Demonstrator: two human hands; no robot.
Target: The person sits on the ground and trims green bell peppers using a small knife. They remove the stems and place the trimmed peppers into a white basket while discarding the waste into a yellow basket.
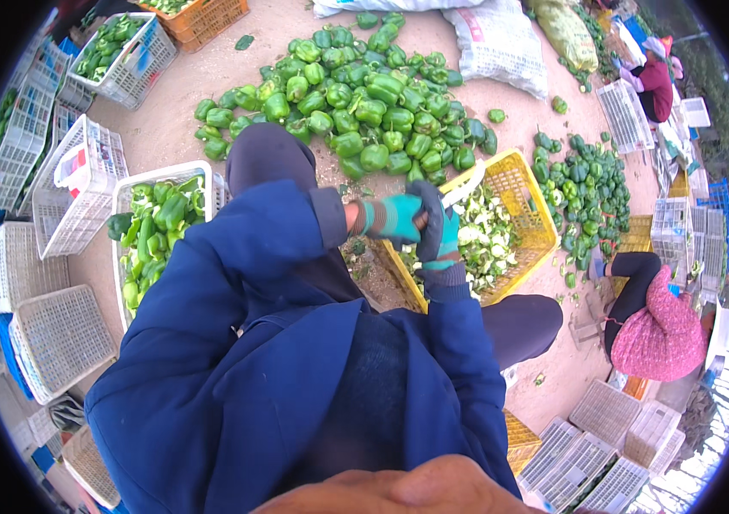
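My left hand (pixel 393 218), in a teal glove with dark fingers, meets my right hand (pixel 436 225) in front of my knees. My right hand wears a matching glove. A pale, blade-shaped tool (pixel 465 185) juts up and to the right from my right fist. Where the hands overlap, the left fingers are curled, and I cannot see whether they hold anything. Below and right of the hands, a yellow plastic crate (pixel 534 199) contains pale and green pepper scraps (pixel 486 241). Beyond them, a heap of green bell peppers (pixel 364 109) lies on the ground.
At my left knee, a white crate (pixel 119 257) holds cut green peppers (pixel 162 218). More crates (pixel 62 340) stand along the left. Woven sacks (pixel 499 48) lie behind the heap. To the right are another pepper pile (pixel 583 193) and a seated person in pink (pixel 657 334).
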